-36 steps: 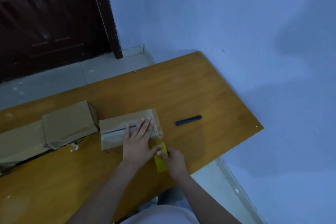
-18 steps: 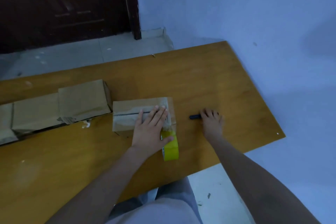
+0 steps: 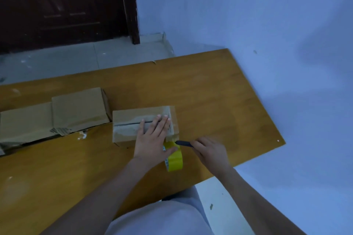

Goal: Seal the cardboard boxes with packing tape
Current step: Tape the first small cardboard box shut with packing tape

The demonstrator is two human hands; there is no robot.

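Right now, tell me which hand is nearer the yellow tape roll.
Left. The left hand lies flat on the box, its thumb touching the yellow tape roll. The right hand grips the dark cutter just to the roll's right, tip at its top.

A wooden table (image 3: 219, 101) carries three cardboard boxes (image 3: 133, 120) and a yellow tape roll (image 3: 174, 160).

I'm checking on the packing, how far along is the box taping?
Tape already runs along the top seam of the small box, pinned by the left hand. The right hand brings the cutter to the yellow tape roll. Cutting remains; the other boxes' seams aren't visible.
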